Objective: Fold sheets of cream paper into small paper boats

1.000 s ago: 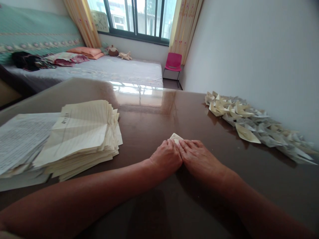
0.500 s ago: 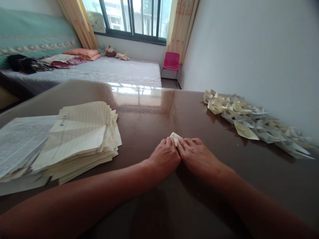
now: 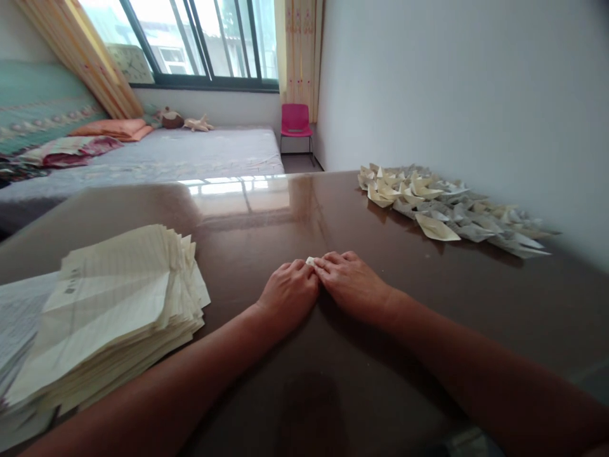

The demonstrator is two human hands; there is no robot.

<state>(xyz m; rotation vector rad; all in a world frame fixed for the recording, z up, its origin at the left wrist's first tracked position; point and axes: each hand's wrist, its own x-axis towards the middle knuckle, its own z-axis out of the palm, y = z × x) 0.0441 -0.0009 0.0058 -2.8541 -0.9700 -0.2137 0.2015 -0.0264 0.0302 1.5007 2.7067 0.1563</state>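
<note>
Both of my hands rest side by side on the glossy brown table (image 3: 266,228), pressed down on a small folded piece of cream paper (image 3: 310,261). Only a tip of that paper shows between the fingertips. My left hand (image 3: 288,295) has its fingers curled down onto the paper. My right hand (image 3: 349,284) lies with its fingers together on top of it. A stack of lined cream sheets (image 3: 114,298) sits to the left of my left arm. A heap of folded paper boats (image 3: 442,206) lies far right, along the wall.
Printed grey sheets (image 3: 19,317) lie at the left edge beside the cream stack. Beyond the table are a bed (image 3: 157,152) with pillows and soft toys, a pink chair (image 3: 295,120) and a window. A white wall runs along the right.
The view has turned to the right, so everything sits further left in the frame. My hands have closed further over the folded paper, and less of it shows than before.
</note>
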